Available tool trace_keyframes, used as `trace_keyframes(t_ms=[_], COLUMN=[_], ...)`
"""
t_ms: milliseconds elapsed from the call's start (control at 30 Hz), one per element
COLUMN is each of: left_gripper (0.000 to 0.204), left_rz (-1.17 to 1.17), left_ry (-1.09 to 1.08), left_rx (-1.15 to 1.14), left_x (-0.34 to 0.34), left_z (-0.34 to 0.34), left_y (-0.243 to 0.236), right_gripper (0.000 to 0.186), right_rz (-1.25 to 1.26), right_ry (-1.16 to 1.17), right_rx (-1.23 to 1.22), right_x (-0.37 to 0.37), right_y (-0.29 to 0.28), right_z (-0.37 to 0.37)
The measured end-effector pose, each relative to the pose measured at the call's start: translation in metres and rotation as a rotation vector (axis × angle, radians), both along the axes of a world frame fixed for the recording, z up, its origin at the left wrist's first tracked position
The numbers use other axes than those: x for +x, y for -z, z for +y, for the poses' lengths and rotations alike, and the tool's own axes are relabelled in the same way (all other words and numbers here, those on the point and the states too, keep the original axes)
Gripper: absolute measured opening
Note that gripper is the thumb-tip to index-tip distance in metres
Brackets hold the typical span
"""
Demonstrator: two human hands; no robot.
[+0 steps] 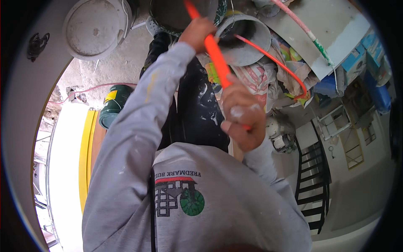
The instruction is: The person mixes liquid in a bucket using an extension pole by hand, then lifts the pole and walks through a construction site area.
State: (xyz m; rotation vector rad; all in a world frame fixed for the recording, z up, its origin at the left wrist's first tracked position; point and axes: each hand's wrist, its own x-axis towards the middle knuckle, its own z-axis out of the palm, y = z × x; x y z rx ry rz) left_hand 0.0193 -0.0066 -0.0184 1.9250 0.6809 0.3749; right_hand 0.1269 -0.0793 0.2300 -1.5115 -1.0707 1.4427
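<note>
A bright orange-red pole (pixel 218 61) slants across the middle of the view. My left hand (pixel 198 35) is wrapped round its upper part, near the rim of a dark bucket (pixel 158 22). Lower down, close to my body, my right hand (pixel 244 115) grips the same pole, with whitish smears on the fingers. The pole's far end leaves the picture at the top, over the bucket, so its tip is hidden. Greyish material shows inside that bucket.
Right of the bucket lies a grey-white tub (pixel 262 35) on its side, beside crumpled bags (pixel 256 80). A red hose (pixel 275 59) curves past them. A white round lid (pixel 94 29) and green bucket (pixel 114 107) are at left; black stair railings (pixel 312 180) at right.
</note>
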Motion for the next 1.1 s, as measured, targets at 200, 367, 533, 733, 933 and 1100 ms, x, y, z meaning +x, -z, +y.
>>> trace_keyframes(t_ms=[200,367,533,733,933,1100], left_gripper=[0.017,0.020,0.015,0.018,0.013,0.013], left_rz=[0.047,0.064,0.134,0.068,0.131,0.160], left_ry=[0.059,0.078,0.057,-0.013,0.125,0.153], left_rx=[-0.105,-0.058,0.049,-0.150,-0.205,-0.143], left_x=[0.011,0.025,-0.032,0.035,0.113,0.110], left_z=[-0.034,0.039,0.018,-0.013,0.023,0.030], left_y=[-0.007,0.000,-0.011,-0.067,-0.166,-0.181], right_gripper=[0.021,0.018,0.019,0.022,0.037,0.036], right_rz=[-0.034,0.021,0.075,-0.061,0.177,0.263], right_ry=[0.159,0.035,-0.110,0.337,0.457,0.541], right_rx=[0.005,0.098,0.002,-0.050,0.403,0.435], right_x=[-0.002,0.006,0.002,0.042,0.114,0.123], right_y=[-0.017,0.000,-0.001,-0.063,-0.110,-0.118], right_z=[-0.002,0.032,0.020,0.013,0.020,0.018])
